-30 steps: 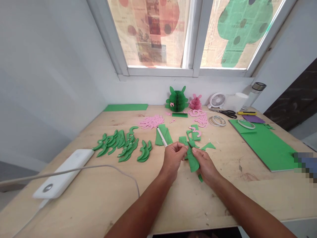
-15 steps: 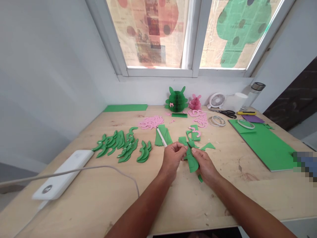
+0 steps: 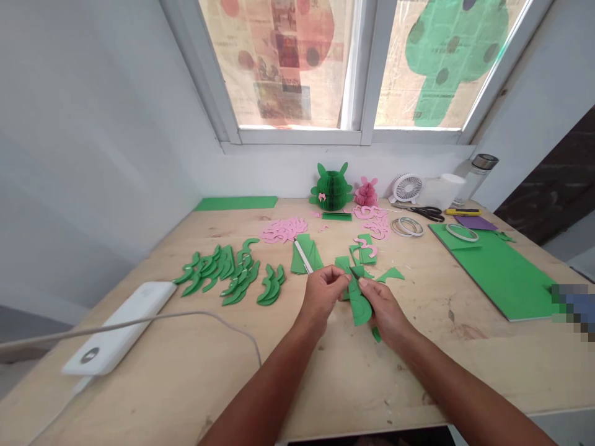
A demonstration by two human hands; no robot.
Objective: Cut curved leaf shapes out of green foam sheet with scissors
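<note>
Between my hands is a piece of green paper with a rounded lower end and a faint curved line on it. My left hand is closed, pinching the paper's upper left edge between thumb and fingers. On the other side, my right hand grips its right edge, thumb on top. A small dark shape shows at the paper's top between the fingertips; I cannot make out what it is. Green paper scraps lie just beyond my hands. A white pen rests on folded green paper beside my left hand.
Curved green cutouts and pink cutouts lie left of centre. A white power bank with a cable sits at left. Green and pink paper figures, a fan, scissors, tape rolls and green sheets stand or lie farther off.
The green paper has turned slightly between my fingers, and its rounded end shows more of its face. Both hands keep their grip in nearly the same place.
</note>
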